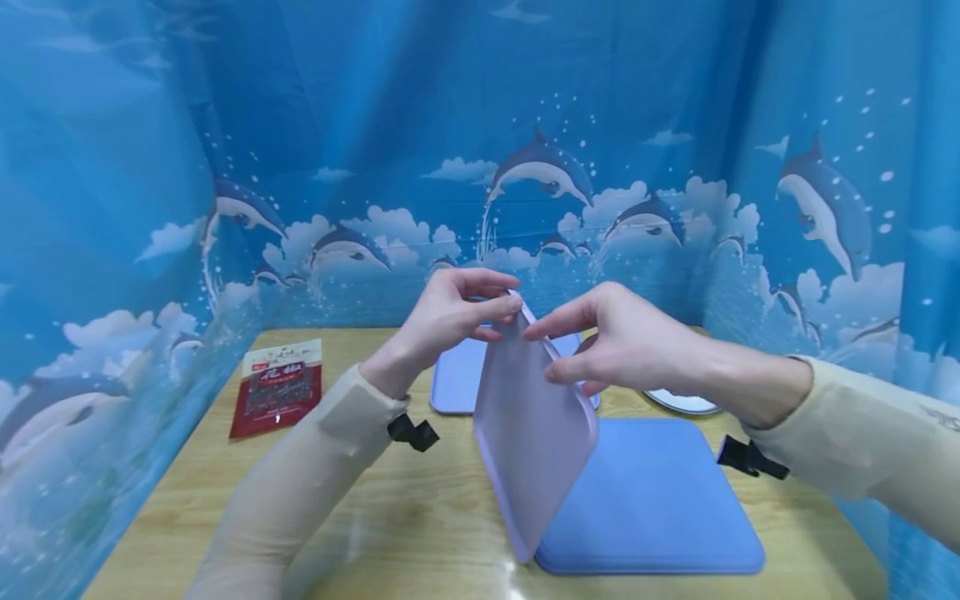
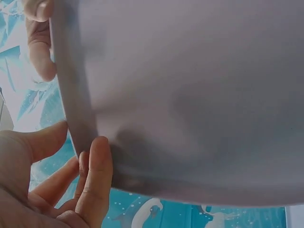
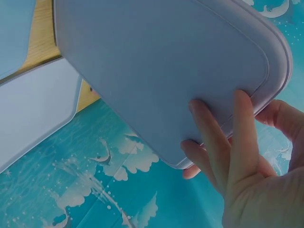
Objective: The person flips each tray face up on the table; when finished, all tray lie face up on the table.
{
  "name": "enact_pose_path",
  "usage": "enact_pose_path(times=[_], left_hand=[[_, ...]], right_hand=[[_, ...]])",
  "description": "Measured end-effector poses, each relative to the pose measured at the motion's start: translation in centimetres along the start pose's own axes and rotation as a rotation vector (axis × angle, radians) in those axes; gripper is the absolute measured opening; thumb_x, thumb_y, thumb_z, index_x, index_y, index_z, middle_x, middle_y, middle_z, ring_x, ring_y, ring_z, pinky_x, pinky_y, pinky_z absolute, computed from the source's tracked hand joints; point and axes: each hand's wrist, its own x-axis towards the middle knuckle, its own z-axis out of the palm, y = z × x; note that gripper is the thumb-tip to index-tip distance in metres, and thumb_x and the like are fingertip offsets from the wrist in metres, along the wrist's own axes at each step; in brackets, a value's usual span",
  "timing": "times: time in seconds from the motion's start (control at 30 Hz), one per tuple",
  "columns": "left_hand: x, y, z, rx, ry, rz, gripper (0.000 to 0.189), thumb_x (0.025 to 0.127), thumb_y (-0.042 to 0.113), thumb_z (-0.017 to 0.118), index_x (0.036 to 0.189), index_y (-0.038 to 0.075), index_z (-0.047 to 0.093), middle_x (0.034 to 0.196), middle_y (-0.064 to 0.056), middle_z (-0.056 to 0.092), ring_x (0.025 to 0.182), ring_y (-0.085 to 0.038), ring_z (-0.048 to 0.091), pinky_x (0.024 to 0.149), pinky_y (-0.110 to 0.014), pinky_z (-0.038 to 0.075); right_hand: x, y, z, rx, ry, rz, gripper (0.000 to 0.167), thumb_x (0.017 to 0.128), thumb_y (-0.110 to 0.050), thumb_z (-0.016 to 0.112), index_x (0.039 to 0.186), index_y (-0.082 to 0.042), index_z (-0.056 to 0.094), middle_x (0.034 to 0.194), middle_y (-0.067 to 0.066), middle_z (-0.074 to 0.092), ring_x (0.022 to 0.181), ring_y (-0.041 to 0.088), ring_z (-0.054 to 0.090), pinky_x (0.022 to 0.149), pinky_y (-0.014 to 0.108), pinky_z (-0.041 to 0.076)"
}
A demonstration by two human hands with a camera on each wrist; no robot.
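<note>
A pale lilac rectangular tray [image 1: 532,425] with a raised rim is held up on edge, tilted, above the table. At its top corner my left hand [image 1: 465,308] pinches the rim between thumb and fingers. My right hand [image 1: 622,337] grips the rim nearby, its fingers spread against one face, as the right wrist view shows. Seen from the left wrist, the broad face of the tray [image 2: 190,95] fills most of the picture. Just to the right, a blue rectangular tray [image 1: 652,492] lies flat, partly overlapped by the held one.
Behind the held tray lies another light lilac tray [image 1: 453,379]. A round silvery-white dish [image 1: 682,402] shows partly beneath my right forearm. On the left of the wooden table [image 1: 405,517] is a red and white packet [image 1: 277,387]. Blue dolphin-printed curtains [image 1: 450,100] surround the table.
</note>
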Motion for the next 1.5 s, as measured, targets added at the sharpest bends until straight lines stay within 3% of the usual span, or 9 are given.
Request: enact_pose_path(times=[0.23,0.37,0.47,0.63,0.83,0.97,1.17,1.37,1.5], left_hand=[[-0.8,-1.0,-1.0,0.068,0.024,-0.043,0.039,0.103,0.03,0.083,0.14,0.017,0.078,0.135,-0.009,0.079,0.115,-0.033,0.082,0.086,-0.046,0.074],[-1.9,-2.5,-2.3,0.115,0.027,-0.122,0.038,0.103,0.029,0.084,0.138,0.018,0.079,0.132,-0.009,0.08,0.112,-0.028,0.081,0.085,-0.044,0.074],[-3.1,-4.3,-3.5,0.113,0.014,-0.201,0.04,0.103,0.026,0.083,0.141,0.016,0.077,0.135,-0.013,0.078,0.116,-0.028,0.079,0.089,-0.045,0.073],[-5.4,-8.6,-5.2,0.05,0.039,-0.324,0.047,0.103,0.019,0.082,0.147,0.008,0.072,0.149,-0.018,0.072,0.124,-0.029,0.075,0.098,-0.048,0.072],[-8.1,-13.4,-5.8,-0.032,0.032,-0.42,0.055,0.103,0.013,0.08,0.154,-0.001,0.064,0.162,-0.029,0.06,0.129,-0.031,0.075,0.108,-0.056,0.068],[-9.2,-15.3,-5.4,-0.073,0.005,-0.449,0.06,0.102,0.009,0.08,0.156,-0.005,0.06,0.164,-0.034,0.055,0.129,-0.035,0.076,0.108,-0.056,0.067],[-9.8,-16.8,-4.9,-0.088,0.024,-0.426,0.059,0.1,0.008,0.08,0.154,-0.005,0.061,0.157,-0.034,0.063,0.126,-0.04,0.078,0.103,-0.054,0.07],[-9.6,-17.9,-4.3,-0.2,0.095,-0.433,0.055,0.101,0.003,0.079,0.153,-0.004,0.063,0.143,-0.026,0.075,0.108,-0.02,0.082,0.096,-0.044,0.072],[-9.4,-18.6,-4.1,-0.303,0.175,-0.443,0.053,0.102,-0.001,0.076,0.153,-0.004,0.062,0.128,-0.006,0.082,0.099,-0.012,0.081,0.088,-0.033,0.073]], right_hand=[[0.9,1.7,-1.3,-0.028,0.054,0.058,0.051,0.101,-0.01,0.08,0.151,-0.008,0.071,0.16,0.018,0.068,0.141,0.04,0.072,0.093,0.051,0.073],[1.3,3.2,-2.1,-0.003,0.088,0.088,0.052,0.102,-0.012,0.079,0.152,-0.008,0.07,0.159,0.019,0.068,0.144,0.042,0.069,0.094,0.05,0.073],[1.3,4.2,-2.5,0.019,0.105,0.111,0.052,0.102,-0.013,0.079,0.153,-0.007,0.069,0.16,0.02,0.067,0.143,0.042,0.07,0.095,0.048,0.073],[1.0,5.7,-2.9,0.074,0.135,0.136,0.051,0.101,-0.012,0.078,0.151,-0.008,0.07,0.16,0.02,0.067,0.14,0.039,0.072,0.095,0.048,0.073],[0.7,6.9,-3.0,0.151,0.147,0.129,0.051,0.103,-0.013,0.076,0.153,-0.007,0.068,0.16,0.022,0.066,0.136,0.035,0.073,0.097,0.05,0.072],[0.5,7.2,-3.0,0.179,0.176,0.112,0.051,0.104,-0.014,0.077,0.154,-0.007,0.068,0.161,0.021,0.065,0.133,0.032,0.075,0.099,0.051,0.072],[0.4,7.3,-2.6,0.21,0.233,0.069,0.051,0.105,-0.015,0.078,0.154,-0.006,0.068,0.164,0.018,0.063,0.134,0.031,0.073,0.098,0.049,0.072],[0.5,7.4,-2.0,0.292,0.273,0.034,0.05,0.105,-0.011,0.077,0.153,-0.002,0.067,0.164,0.02,0.063,0.123,0.017,0.078,0.091,0.04,0.073],[0.7,7.8,-1.5,0.338,0.284,0.018,0.053,0.105,-0.011,0.077,0.155,-0.001,0.065,0.164,0.023,0.062,0.118,0.01,0.078,0.09,0.037,0.073]])
